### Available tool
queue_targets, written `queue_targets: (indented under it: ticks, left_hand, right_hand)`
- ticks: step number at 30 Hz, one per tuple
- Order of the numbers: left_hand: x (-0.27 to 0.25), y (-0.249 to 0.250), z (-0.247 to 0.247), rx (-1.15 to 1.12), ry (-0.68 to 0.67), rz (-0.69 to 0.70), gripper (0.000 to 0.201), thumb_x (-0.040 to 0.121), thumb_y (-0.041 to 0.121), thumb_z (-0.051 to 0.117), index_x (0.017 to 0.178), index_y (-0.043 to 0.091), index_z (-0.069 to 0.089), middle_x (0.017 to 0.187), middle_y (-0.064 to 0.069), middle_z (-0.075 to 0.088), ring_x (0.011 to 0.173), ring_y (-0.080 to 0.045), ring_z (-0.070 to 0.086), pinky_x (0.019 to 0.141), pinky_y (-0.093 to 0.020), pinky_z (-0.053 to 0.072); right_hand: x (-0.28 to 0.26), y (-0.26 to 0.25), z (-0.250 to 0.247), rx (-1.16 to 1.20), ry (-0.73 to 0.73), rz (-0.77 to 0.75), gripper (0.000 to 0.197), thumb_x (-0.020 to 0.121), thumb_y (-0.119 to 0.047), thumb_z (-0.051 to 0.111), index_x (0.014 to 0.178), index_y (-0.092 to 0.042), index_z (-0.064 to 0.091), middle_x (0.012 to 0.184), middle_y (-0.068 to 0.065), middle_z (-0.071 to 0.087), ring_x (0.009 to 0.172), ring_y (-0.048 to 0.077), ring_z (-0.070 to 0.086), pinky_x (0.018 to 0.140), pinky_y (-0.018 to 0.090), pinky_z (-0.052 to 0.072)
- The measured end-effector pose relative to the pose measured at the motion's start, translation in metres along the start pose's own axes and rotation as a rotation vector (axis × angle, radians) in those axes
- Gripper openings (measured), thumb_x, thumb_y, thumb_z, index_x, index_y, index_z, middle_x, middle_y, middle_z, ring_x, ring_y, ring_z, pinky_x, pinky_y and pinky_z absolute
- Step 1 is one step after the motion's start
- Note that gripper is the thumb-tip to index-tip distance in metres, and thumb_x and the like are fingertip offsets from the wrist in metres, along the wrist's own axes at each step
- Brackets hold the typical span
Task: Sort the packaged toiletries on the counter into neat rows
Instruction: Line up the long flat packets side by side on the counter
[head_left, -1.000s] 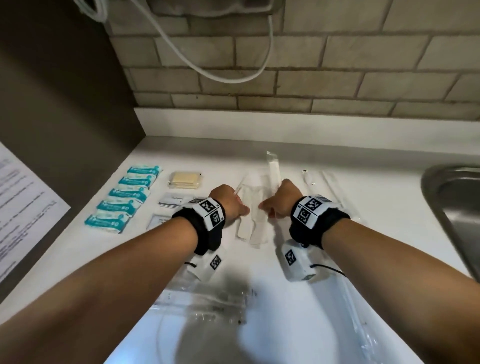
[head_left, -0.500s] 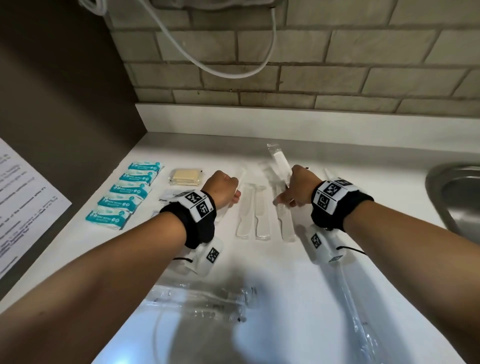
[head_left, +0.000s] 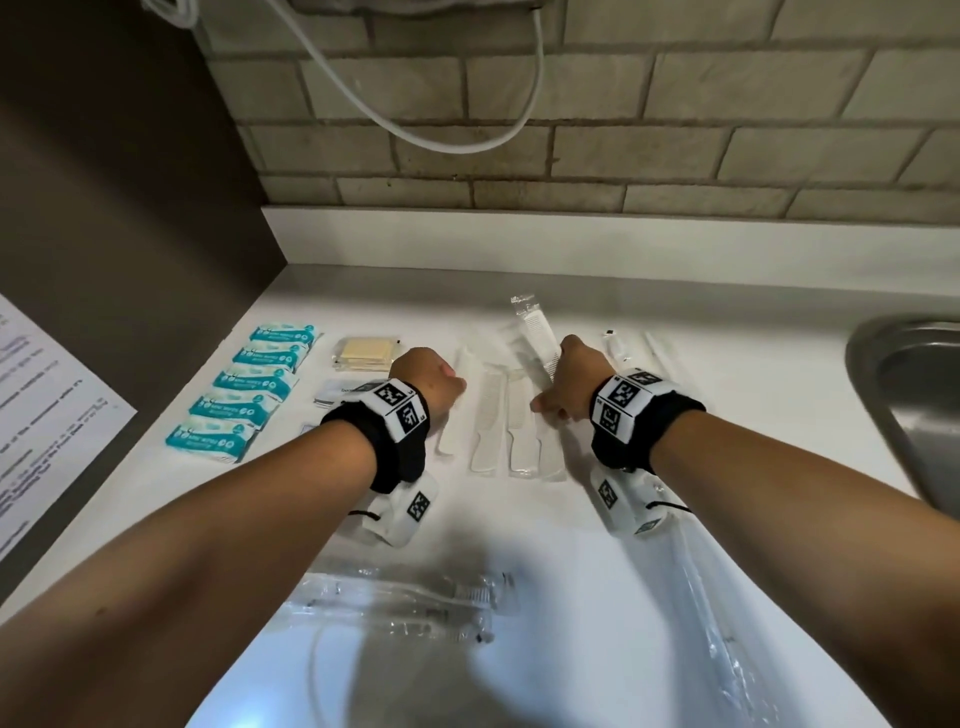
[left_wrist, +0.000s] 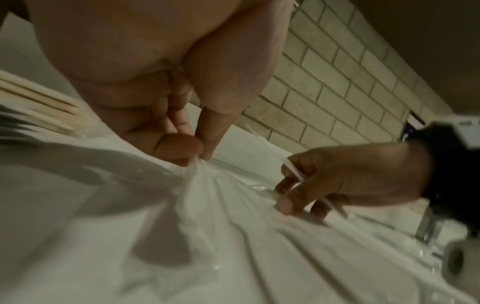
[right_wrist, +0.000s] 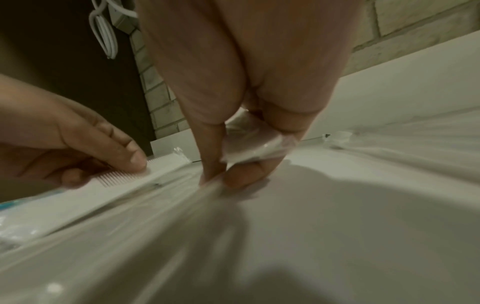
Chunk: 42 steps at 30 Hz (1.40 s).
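Note:
Several white combs in clear wrappers (head_left: 487, 423) lie side by side on the white counter (head_left: 519, 525), between my two hands. My left hand (head_left: 447, 387) pinches the leftmost wrapped comb (left_wrist: 197, 170) between thumb and forefinger, at its far end. My right hand (head_left: 545, 408) grips another wrapped comb (head_left: 535, 332), which slants up toward the back wall. In the right wrist view its fingertips (right_wrist: 207, 176) also press down on the rightmost comb's wrapper. A row of teal packets (head_left: 244, 397) lies at the far left.
A yellow packet (head_left: 363, 353) and small white sachets (head_left: 337, 392) lie between the teal row and the combs. Clear toothbrush packs (head_left: 410, 605) lie near the front edge, with long clear packs (head_left: 698, 592) at front right. A steel sink (head_left: 914, 415) is on the right.
My hands have moved apart, and the combs that were bunched between them now lie spread in a row. The right hand has lifted one comb.

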<state>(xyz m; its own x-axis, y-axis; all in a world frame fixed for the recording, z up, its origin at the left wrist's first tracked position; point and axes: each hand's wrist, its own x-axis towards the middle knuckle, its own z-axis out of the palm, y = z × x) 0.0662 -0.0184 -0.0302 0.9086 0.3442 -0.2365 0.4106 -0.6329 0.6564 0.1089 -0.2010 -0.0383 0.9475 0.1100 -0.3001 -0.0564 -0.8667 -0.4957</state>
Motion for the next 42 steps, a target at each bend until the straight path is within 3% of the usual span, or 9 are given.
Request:
queue_targets:
  ticks: [7, 10, 15, 18, 21, 25, 30, 37, 42]
  left_hand:
    - [0.0, 0.001, 0.003, 0.255, -0.044, 0.037, 0.025, 0.08, 0.028, 0.067, 0.087, 0.004, 0.064, 0.089, -0.015, 0.074, 0.079, -0.03, 0.071, 0.075, -0.038, 0.059]
    - [-0.004, 0.008, 0.003, 0.486, -0.018, 0.156, 0.041, 0.085, 0.042, 0.061, 0.112, 0.011, 0.061, 0.115, -0.01, 0.06, 0.106, -0.028, 0.059, 0.087, -0.038, 0.052]
    - [-0.033, 0.027, 0.019, 0.511, -0.242, 0.583, 0.048, 0.09, 0.042, 0.059, 0.135, 0.027, 0.052, 0.138, -0.004, 0.049, 0.129, -0.026, 0.042, 0.104, -0.038, 0.04]
    - [-0.037, 0.02, 0.044, 0.773, -0.511, 0.598, 0.072, 0.089, 0.059, 0.05, 0.151, 0.035, 0.024, 0.16, -0.003, 0.022, 0.146, -0.032, 0.019, 0.116, -0.05, 0.023]
    - [-0.027, 0.009, 0.054, 0.897, -0.569, 0.552, 0.08, 0.088, 0.067, 0.043, 0.153, 0.04, 0.005, 0.164, 0.001, -0.002, 0.149, -0.035, -0.004, 0.117, -0.058, 0.013]
    - [-0.024, 0.001, 0.048, 0.911, -0.577, 0.559, 0.083, 0.086, 0.07, 0.038, 0.153, 0.038, 0.002, 0.164, -0.001, -0.003, 0.149, -0.034, -0.007, 0.117, -0.057, 0.012]
    - [-0.041, 0.001, 0.039, 0.868, -0.575, 0.551, 0.078, 0.092, 0.062, 0.043, 0.154, 0.038, 0.003, 0.163, 0.003, -0.006, 0.149, -0.034, -0.007, 0.117, -0.057, 0.013]
    - [-0.052, 0.003, 0.033, 0.818, -0.583, 0.533, 0.08, 0.093, 0.057, 0.048, 0.154, 0.036, 0.001, 0.163, 0.008, -0.008, 0.149, -0.031, -0.008, 0.118, -0.057, 0.011]
    - [-0.057, 0.007, 0.022, 0.673, -0.54, 0.575, 0.077, 0.094, 0.048, 0.053, 0.155, 0.029, 0.01, 0.163, 0.002, 0.001, 0.15, -0.03, 0.001, 0.121, -0.048, 0.011]
  right_hand:
    - [-0.008, 0.0, -0.005, -0.05, 0.003, 0.038, 0.068, 0.067, -0.038, 0.083, 0.113, -0.009, 0.042, 0.1, 0.006, 0.059, 0.083, 0.023, 0.058, 0.061, 0.029, 0.044]
    - [-0.013, -0.002, -0.015, 0.071, -0.036, 0.058, 0.054, 0.073, -0.04, 0.076, 0.101, -0.006, 0.045, 0.077, 0.006, 0.057, 0.059, 0.021, 0.057, 0.045, 0.027, 0.038]
    - [-0.02, -0.006, -0.034, 0.291, 0.024, 0.067, 0.03, 0.09, -0.023, 0.044, 0.064, -0.007, 0.044, 0.044, 0.004, 0.057, 0.057, 0.026, 0.052, 0.053, 0.026, 0.038]
    - [-0.033, -0.006, -0.043, 0.175, -0.019, 0.073, 0.033, 0.088, -0.009, 0.057, 0.061, -0.012, 0.037, 0.071, 0.007, 0.056, 0.077, 0.022, 0.051, 0.063, 0.024, 0.04]
    - [-0.043, -0.002, -0.034, 0.007, -0.121, 0.063, 0.025, 0.088, -0.008, 0.059, 0.066, -0.011, 0.046, 0.072, 0.006, 0.058, 0.063, 0.02, 0.053, 0.057, 0.022, 0.046]
    - [-0.05, 0.004, -0.008, -0.077, -0.059, 0.131, 0.013, 0.085, -0.007, 0.06, 0.078, -0.006, 0.049, 0.076, 0.012, 0.059, 0.069, 0.026, 0.058, 0.044, 0.024, 0.038]
    - [-0.061, 0.001, 0.006, -0.099, 0.021, 0.193, 0.047, 0.081, -0.009, 0.068, 0.12, 0.0, 0.045, 0.116, 0.017, 0.061, 0.102, 0.032, 0.065, 0.078, 0.035, 0.056]
    - [-0.07, -0.006, 0.006, -0.27, 0.031, 0.205, 0.03, 0.083, -0.021, 0.067, 0.105, -0.005, 0.055, 0.109, 0.01, 0.067, 0.098, 0.027, 0.067, 0.08, 0.031, 0.054]
    - [-0.075, -0.01, 0.013, -0.211, 0.101, 0.091, 0.04, 0.094, -0.015, 0.053, 0.131, -0.004, 0.041, 0.132, 0.016, 0.046, 0.122, 0.034, 0.05, 0.098, 0.042, 0.045]
